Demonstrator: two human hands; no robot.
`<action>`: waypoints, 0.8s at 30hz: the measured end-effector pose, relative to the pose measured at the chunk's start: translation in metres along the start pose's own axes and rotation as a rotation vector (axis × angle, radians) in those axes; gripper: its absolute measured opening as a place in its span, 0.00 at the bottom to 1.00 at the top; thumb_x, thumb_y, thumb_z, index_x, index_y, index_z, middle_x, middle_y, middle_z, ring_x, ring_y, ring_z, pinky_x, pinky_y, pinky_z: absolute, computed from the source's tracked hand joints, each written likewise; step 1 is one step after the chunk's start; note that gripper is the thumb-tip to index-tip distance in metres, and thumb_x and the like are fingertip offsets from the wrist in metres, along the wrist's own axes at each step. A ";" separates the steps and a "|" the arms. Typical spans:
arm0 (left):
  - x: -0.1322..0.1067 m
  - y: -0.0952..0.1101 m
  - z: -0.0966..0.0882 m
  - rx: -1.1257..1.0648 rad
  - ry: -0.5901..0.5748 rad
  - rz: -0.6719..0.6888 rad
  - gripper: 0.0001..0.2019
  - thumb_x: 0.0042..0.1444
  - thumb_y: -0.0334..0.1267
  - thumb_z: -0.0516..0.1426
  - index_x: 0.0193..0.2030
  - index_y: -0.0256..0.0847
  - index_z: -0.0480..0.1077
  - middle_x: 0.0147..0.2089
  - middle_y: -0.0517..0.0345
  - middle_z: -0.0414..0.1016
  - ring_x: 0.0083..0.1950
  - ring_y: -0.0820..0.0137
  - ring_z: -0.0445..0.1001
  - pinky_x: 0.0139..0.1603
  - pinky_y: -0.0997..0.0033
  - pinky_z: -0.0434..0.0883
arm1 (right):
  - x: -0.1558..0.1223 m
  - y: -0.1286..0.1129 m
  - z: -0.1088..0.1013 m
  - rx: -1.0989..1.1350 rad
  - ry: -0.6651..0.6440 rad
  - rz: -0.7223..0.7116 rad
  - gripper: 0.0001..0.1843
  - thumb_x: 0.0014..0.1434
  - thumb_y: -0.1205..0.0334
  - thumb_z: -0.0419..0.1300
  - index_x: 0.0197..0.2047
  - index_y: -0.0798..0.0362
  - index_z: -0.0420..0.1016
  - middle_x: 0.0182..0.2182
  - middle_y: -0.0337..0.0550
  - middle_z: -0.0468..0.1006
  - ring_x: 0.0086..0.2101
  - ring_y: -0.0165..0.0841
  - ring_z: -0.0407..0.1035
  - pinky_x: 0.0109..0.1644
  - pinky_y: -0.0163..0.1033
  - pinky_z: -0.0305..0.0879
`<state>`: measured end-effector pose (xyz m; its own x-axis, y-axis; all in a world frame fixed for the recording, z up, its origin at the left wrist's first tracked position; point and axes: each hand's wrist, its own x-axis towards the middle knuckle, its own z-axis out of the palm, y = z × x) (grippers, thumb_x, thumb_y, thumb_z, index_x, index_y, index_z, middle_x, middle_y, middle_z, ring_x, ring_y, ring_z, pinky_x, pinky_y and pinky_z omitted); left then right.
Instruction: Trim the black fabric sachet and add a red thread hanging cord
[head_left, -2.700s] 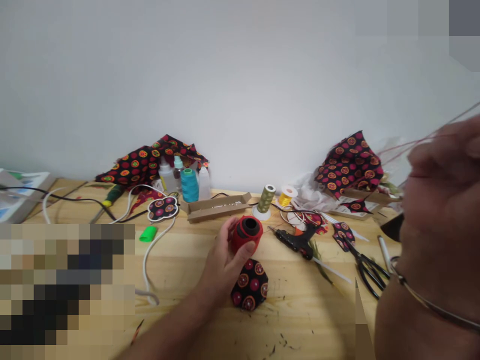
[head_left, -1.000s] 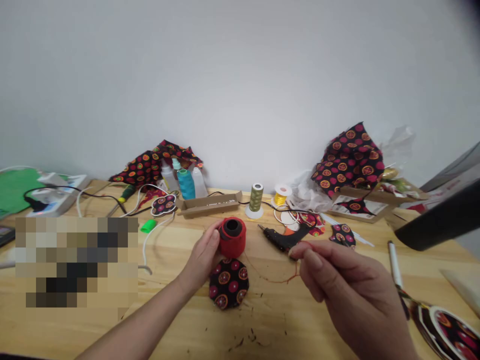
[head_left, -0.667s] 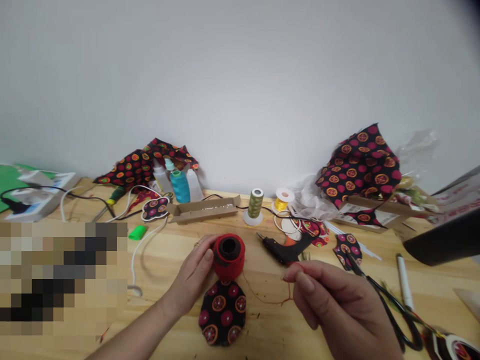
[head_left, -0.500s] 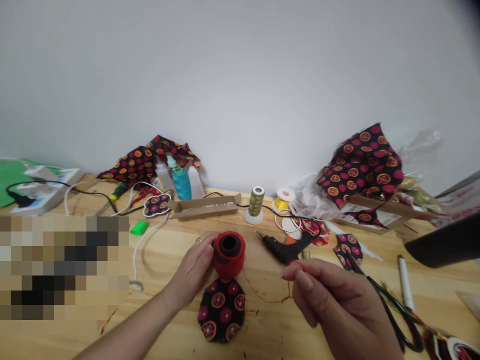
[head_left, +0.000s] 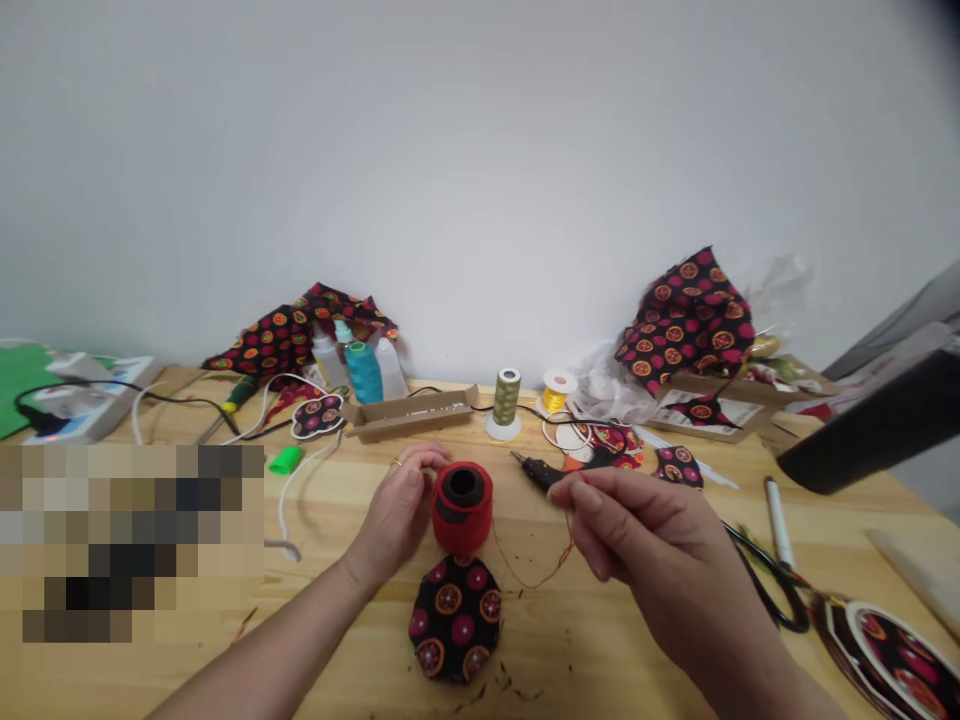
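The red thread spool (head_left: 463, 524) stands upright mid-tabletop (head_left: 592, 665), well forward of the back edge, at the far rim of a patterned fabric patch (head_left: 455, 622). The left hand (head_left: 396, 508) curls at the spool's left side; how tight its grip is, I cannot tell. The right hand's (head_left: 637, 540) grip is a narrow finger-and-thumb pinch on the loose thread (head_left: 559, 566), which sags from the spool. Along the tabletop's back edge lies a narrow cardboard box (head_left: 416, 424), open upward. Left of it, small plastic bottles (head_left: 391, 372) stand by a teal thread spool (head_left: 364, 373); their contents are unclear. Toward the back right corner, a wider cardboard box (head_left: 769, 400) carries patterned cloth (head_left: 690, 315) and clear plastic (head_left: 780, 290).
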<state>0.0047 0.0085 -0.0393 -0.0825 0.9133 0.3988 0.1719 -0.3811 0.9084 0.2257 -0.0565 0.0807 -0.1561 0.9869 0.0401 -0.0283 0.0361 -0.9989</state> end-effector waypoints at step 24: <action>-0.001 0.027 -0.007 0.381 0.068 0.114 0.22 0.53 0.42 0.57 0.53 0.36 0.63 0.48 0.45 0.66 0.42 0.61 0.69 0.46 0.59 0.67 | -0.002 0.047 0.032 0.172 0.069 0.198 0.16 0.49 0.52 0.62 0.31 0.60 0.74 0.15 0.37 0.70 0.15 0.19 0.47 0.19 0.31 0.36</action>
<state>0.0030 -0.0041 -0.0144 -0.1039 0.8518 0.5135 0.5341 -0.3878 0.7512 0.1931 -0.0614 0.0343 -0.1076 0.9807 -0.1631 -0.1720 -0.1800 -0.9685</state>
